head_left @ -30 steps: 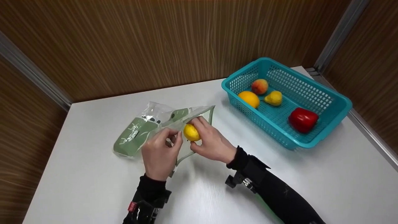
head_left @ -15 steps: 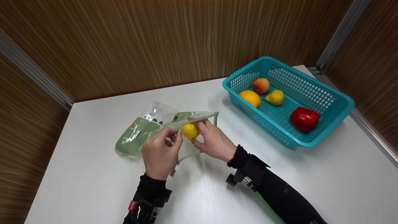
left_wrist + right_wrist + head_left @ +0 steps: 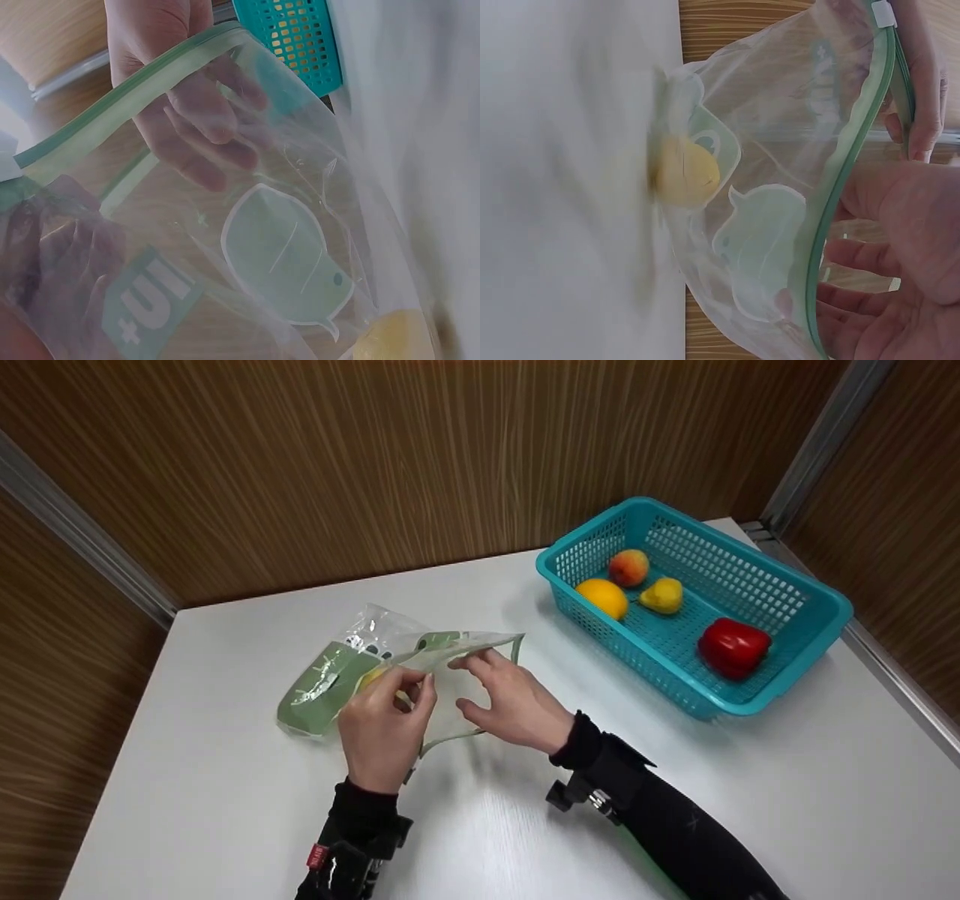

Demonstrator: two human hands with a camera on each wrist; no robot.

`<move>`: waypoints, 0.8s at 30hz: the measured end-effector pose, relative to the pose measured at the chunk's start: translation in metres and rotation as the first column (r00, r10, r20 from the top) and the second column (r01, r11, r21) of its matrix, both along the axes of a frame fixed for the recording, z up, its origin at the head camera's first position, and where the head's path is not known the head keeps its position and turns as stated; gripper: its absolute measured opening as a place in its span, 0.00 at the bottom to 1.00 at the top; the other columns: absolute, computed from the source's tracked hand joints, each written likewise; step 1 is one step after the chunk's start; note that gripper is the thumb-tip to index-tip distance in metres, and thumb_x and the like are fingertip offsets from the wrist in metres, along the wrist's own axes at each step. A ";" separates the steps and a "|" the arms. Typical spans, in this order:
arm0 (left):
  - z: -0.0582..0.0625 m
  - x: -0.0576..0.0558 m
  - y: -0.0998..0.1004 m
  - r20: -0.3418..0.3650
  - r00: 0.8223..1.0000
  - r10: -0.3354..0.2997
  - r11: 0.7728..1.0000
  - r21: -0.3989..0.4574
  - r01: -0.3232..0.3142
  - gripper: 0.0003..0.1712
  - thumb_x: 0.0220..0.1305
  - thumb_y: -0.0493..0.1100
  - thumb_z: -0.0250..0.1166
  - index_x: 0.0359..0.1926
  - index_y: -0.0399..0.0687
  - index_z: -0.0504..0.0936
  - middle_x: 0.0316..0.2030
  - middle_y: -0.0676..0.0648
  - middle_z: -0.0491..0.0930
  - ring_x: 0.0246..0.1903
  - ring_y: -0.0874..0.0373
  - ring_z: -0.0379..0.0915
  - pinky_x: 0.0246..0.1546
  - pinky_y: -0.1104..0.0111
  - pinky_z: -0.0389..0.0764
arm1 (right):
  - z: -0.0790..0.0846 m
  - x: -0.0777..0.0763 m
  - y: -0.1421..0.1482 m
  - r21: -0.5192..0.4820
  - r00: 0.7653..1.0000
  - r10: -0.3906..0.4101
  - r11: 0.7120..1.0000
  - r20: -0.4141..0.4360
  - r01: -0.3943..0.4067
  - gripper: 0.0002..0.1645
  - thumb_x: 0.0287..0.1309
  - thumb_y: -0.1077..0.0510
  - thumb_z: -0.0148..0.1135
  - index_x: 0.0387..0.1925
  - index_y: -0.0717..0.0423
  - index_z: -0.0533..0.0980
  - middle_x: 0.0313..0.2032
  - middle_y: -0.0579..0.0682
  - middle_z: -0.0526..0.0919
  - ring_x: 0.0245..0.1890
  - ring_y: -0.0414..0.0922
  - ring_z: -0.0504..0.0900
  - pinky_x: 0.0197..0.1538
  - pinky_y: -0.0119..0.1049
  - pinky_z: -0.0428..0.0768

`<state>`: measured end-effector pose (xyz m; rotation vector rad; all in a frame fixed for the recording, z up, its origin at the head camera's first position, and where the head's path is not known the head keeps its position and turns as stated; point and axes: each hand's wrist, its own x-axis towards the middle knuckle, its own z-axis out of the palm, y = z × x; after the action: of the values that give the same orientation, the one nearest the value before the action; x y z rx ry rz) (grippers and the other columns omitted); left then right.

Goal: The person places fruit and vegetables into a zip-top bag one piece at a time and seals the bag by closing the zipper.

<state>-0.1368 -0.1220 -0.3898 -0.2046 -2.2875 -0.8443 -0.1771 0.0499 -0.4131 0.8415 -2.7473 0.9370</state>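
A clear zip bag (image 3: 442, 701) with green edging and green leaf-like prints stands with its mouth apart, facing me. My left hand (image 3: 384, 727) pinches the bag's rim between thumb and fingers. A yellow lemon (image 3: 690, 172) lies at the bottom of the bag; in the head view my left hand partly covers it. My right hand (image 3: 514, 701) is at the bag's mouth, its fingers spread and holding nothing. In the left wrist view, several right-hand fingers (image 3: 202, 120) show through the clear plastic, inside the mouth.
A clear plastic package (image 3: 322, 690) with green print lies just left of the bag. At the back right, a teal basket (image 3: 637, 652) holds a peach (image 3: 628, 568), an orange (image 3: 604, 598), a pear (image 3: 661, 595) and a red bell pepper (image 3: 733, 648). Wood-grain panels (image 3: 360, 472) border the white table.
My right hand has let go of the lemon, which has gone from between its fingers down into the bag. My left hand keeps its pinch on the rim, nearly unmoved.
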 end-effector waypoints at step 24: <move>0.004 -0.005 -0.016 -0.005 0.999 0.048 0.998 0.045 -0.048 0.06 0.56 0.43 0.66 0.26 0.47 0.82 0.18 0.52 0.81 0.17 0.62 0.76 0.20 0.70 0.76 | 0.031 0.015 0.058 -0.077 0.999 -0.048 0.996 0.020 0.050 0.21 0.57 0.51 0.64 0.53 0.46 0.75 0.48 0.44 0.80 0.45 0.40 0.79 0.49 0.36 0.82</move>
<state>-0.1423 -0.1381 -0.3862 -0.1314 -2.2564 -0.8682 -0.1625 0.1080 -0.3826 0.7531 -2.7138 1.0388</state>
